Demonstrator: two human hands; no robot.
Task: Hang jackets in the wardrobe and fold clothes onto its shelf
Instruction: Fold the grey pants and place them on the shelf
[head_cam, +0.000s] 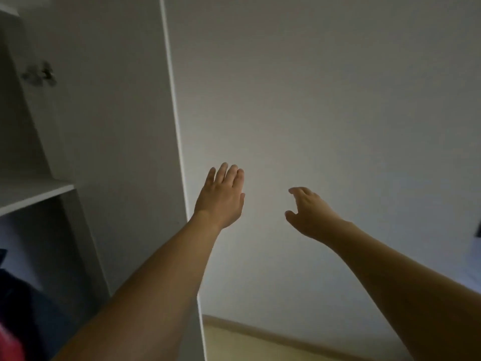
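Left hand [221, 198]: centre frame, fingers straight and together, holding nothing.
Right hand [308, 212]: right of centre, fingers loosely curled, thumb apart, empty.
Wardrobe [117, 126]: left half of frame, white, door edge beside left wrist.
Shelf [31, 191]: mid left, bare.
Dark clothes [23, 295]: lower left, under shelf.

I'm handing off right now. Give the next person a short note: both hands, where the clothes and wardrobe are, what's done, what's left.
Left hand: open, fingers straight, holding nothing, raised before the white wall.
Right hand: open, fingers loosely curled, empty.
Wardrobe stands open on the left; its shelf shows nothing on the visible part.
Dark clothes lie low inside, with something red at the bottom corner.
Done: cannot tell; no hung jacket in view.
Left: pick up a garment, hang or fold it.
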